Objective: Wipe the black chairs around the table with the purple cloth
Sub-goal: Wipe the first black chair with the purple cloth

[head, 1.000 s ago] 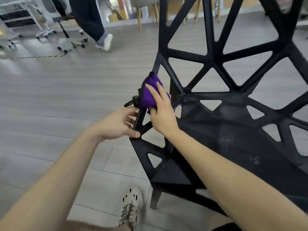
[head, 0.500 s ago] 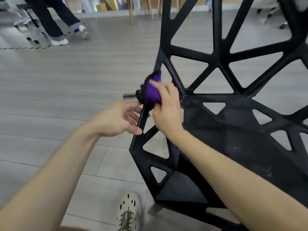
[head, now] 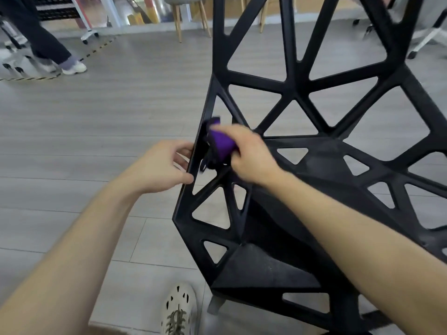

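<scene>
A black chair [head: 302,194] with a lattice of triangular openings fills the right half of the head view. My right hand [head: 251,155] is closed around a bunched purple cloth [head: 221,142] and presses it against the chair's left side strut, where the seat meets the back. My left hand [head: 162,168] grips the outer edge of that same strut from the left, thumb low and fingers curled against the frame. Part of the cloth is hidden under my fingers and looks blurred.
My shoe [head: 179,310] stands on the grey plank floor beside the chair's front leg [head: 215,305]. Another person's legs and shoes [head: 70,66] are at the far left. Wooden chair legs [head: 179,25] and wheeled furniture stand along the back.
My right hand has slid the cloth down and to the right along the strut. The left hand has closed in on the strut's edge. The other person has walked left.
</scene>
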